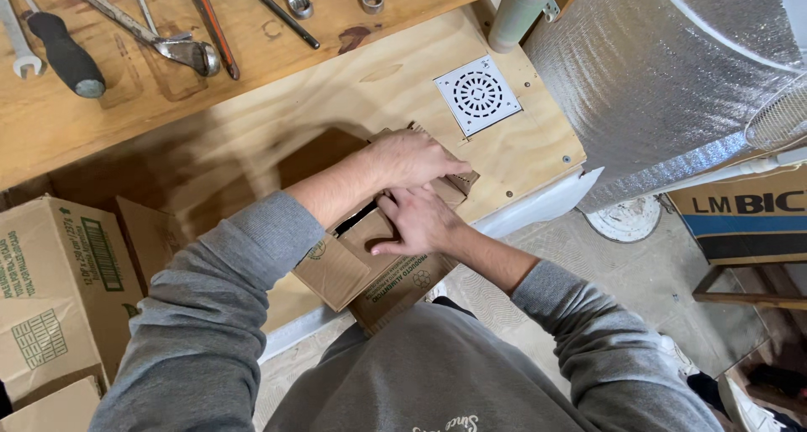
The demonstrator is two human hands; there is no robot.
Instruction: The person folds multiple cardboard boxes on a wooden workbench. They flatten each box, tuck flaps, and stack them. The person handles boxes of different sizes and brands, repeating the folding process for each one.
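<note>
A small brown cardboard box [370, 281] rests on the front edge of a plywood workbench [252, 138], against my body. My left hand [412, 159] lies over the box's far top, fingers pressing down on a flap. My right hand [418, 222] grips the near flaps, thumb along the cardboard edge. A dark gap into the box shows between my hands. Both arms wear grey sleeves.
Wrenches, pliers [181, 50] and a black-handled screwdriver [67, 54] lie on a raised shelf behind. A white square vent grille [477, 94] is set into the bench. A larger cardboard box [50, 289] stands left. Silver foil ducting [664, 79] and a printed carton [748, 213] are right.
</note>
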